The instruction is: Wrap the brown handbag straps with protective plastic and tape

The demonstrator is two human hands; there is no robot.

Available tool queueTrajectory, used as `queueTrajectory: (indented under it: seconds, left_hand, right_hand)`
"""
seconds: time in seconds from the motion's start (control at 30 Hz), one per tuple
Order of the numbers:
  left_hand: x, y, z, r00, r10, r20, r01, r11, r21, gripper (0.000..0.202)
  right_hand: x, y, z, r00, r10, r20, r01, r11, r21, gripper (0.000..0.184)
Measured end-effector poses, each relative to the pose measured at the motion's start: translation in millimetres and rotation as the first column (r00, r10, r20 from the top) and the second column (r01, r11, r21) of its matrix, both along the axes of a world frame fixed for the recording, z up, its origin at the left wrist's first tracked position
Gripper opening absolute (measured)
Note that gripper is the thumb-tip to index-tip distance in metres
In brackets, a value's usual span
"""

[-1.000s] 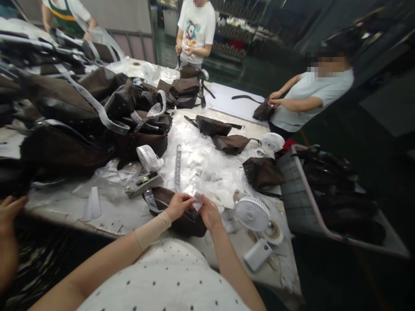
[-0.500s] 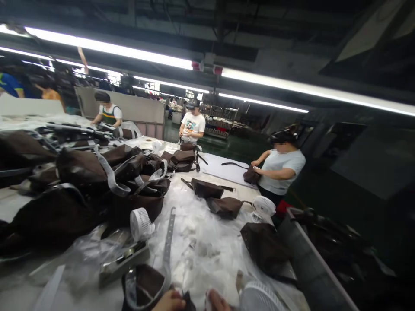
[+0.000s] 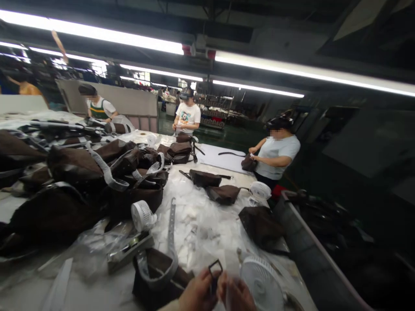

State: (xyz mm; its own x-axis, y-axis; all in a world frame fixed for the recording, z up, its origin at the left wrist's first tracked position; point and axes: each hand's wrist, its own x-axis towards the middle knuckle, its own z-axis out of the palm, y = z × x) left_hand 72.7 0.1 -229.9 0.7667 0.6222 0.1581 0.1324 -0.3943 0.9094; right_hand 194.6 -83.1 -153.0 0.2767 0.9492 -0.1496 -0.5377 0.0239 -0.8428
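Note:
At the bottom edge my left hand and my right hand meet, fingers pinched together on a small dark rectangular buckle that sticks up between them. A whitish strip hangs by my right fingers. Just left of my hands lies a dark brown bag with a grey wrapped strap curling over it. A small white fan stands right of my right hand.
Brown bags pile up on the left of the white table, with clear plastic scraps in the middle. Another small fan sits on a metal tool. A grey bin stands at right. Three people work at the far side.
The camera swung up from the table to the room, then dipped a little. My hands, almost out of view half a second ago, show again with the buckle raised between them.

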Motion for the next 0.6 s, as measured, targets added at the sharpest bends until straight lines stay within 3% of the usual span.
queueTrajectory:
  seconds: [0.03,0.1,0.2,0.27,0.37,0.43,0.47,0.53,0.6]
  left_hand:
    - [1.2,-10.2,9.2,0.989,-0.149,-0.027,0.151,0.984,0.096,0.073]
    - [0.0,-25.1,24.1,0.913,-0.395,-0.098,0.407,0.891,0.203,0.085]
    - [-10.6,-27.3,26.7,0.834,-0.529,-0.155,0.552,0.804,0.224,0.079]
    - [-22.9,-19.1,17.1,0.865,-0.473,-0.167,0.500,0.841,0.208,0.057]
    - [-41.1,-1.2,1.0,0.977,-0.107,-0.187,0.137,0.978,0.157,0.031]
    - [-45.7,10.0,-5.9,0.963,0.101,-0.248,-0.061,0.985,0.163,0.026]
    - [-44.4,13.9,-8.4,0.946,0.132,-0.296,-0.081,0.980,0.180,0.025]
    - [-35.0,17.3,-12.9,0.907,0.092,-0.410,-0.011,0.981,0.195,0.029]
    - [-19.4,15.9,-18.3,0.867,0.028,-0.497,0.025,0.995,0.099,0.032]
  right_hand:
    - [-3.2,-9.3,11.7,0.999,0.018,-0.028,-0.017,0.998,0.058,0.030]
    - [-7.8,-22.4,34.4,0.995,0.071,-0.072,-0.063,0.992,0.109,0.023]
    - [-7.1,-27.5,48.5,0.990,-0.056,-0.127,0.075,0.985,0.155,0.017]
    - [-3.6,-28.3,40.8,0.968,-0.198,-0.152,0.216,0.971,0.107,0.016]
    - [1.7,-30.1,12.8,0.905,-0.378,-0.196,0.374,0.926,-0.056,0.022]
    - [4.6,-28.9,-10.4,0.856,-0.463,-0.230,0.439,0.886,-0.148,0.027]
    - [5.7,-27.1,-21.9,0.835,-0.493,-0.246,0.459,0.869,-0.183,0.028]
    - [7.3,-20.8,-42.7,0.803,-0.537,-0.258,0.482,0.841,-0.247,0.028]
    - [8.0,-12.1,-58.9,0.794,-0.556,-0.247,0.489,0.824,-0.286,0.028]
